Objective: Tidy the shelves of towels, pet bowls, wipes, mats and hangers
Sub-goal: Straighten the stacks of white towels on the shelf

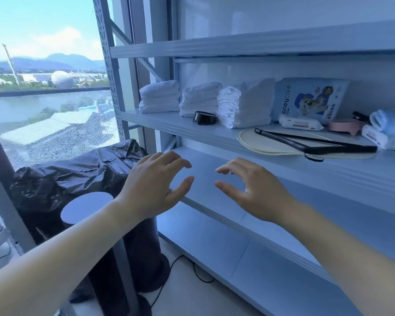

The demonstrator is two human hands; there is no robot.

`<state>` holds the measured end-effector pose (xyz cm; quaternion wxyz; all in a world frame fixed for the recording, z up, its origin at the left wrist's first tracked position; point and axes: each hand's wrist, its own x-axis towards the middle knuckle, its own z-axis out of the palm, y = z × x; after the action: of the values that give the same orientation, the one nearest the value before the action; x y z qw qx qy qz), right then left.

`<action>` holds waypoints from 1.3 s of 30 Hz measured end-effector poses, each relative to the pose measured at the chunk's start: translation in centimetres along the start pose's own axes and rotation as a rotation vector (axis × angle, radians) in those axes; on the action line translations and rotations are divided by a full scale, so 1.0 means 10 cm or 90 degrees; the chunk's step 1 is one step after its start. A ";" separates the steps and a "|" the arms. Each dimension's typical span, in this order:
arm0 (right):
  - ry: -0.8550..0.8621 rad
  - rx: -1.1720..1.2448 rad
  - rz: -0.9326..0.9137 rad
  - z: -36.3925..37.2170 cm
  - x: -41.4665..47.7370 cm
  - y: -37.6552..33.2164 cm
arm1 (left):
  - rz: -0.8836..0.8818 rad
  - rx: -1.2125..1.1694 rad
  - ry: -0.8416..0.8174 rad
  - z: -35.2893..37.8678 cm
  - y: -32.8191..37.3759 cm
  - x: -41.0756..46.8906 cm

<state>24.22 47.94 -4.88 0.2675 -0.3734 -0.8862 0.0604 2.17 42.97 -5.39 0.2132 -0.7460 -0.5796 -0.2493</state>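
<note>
My left hand [155,181] and my right hand [253,190] hover side by side in front of the bare lower shelf [328,215], fingers loosely curved, holding nothing. On the shelf above stand three stacks of white towels [159,96], [200,99], [244,104]. A small black item [204,118] lies before the second stack. Further right are a pet-product pack [310,100], a wipes packet [300,123], a pink pet bowl [343,126], a black hanger [315,142] lying on a cream mat [267,143], and rolled towels [388,128].
The metal rack's upright [110,71] stands beside a large window at the left. Below the window sit a black plastic cover [62,176] and a dark cylindrical stand with a round top [87,207]. A cable [192,270] runs across the floor.
</note>
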 end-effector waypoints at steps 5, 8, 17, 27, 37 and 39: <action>-0.007 0.006 -0.022 0.30 0.87 0.17 | -0.018 -0.005 0.004 0.31 -0.61 0.40; -0.012 0.001 -0.041 0.46 1.43 0.24 | -0.033 0.006 0.005 0.45 -1.04 0.66; -0.038 0.006 -0.058 0.99 2.59 0.58 | -0.052 0.075 -0.077 0.97 -2.03 1.26; -0.089 -0.048 -0.096 1.24 3.81 1.21 | -0.067 0.052 -0.105 1.68 -2.78 2.11; -0.047 -0.013 -0.158 1.40 5.17 2.02 | -0.137 0.090 -0.075 2.34 -3.42 3.25; -0.043 -0.019 -0.181 1.45 5.40 2.13 | -0.158 0.081 -0.061 2.44 -3.53 3.36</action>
<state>-1.12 101.99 -0.53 0.2381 -0.2461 -0.9393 0.0213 -22.24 91.66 -2.73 0.1994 -0.6647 -0.6914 -0.2008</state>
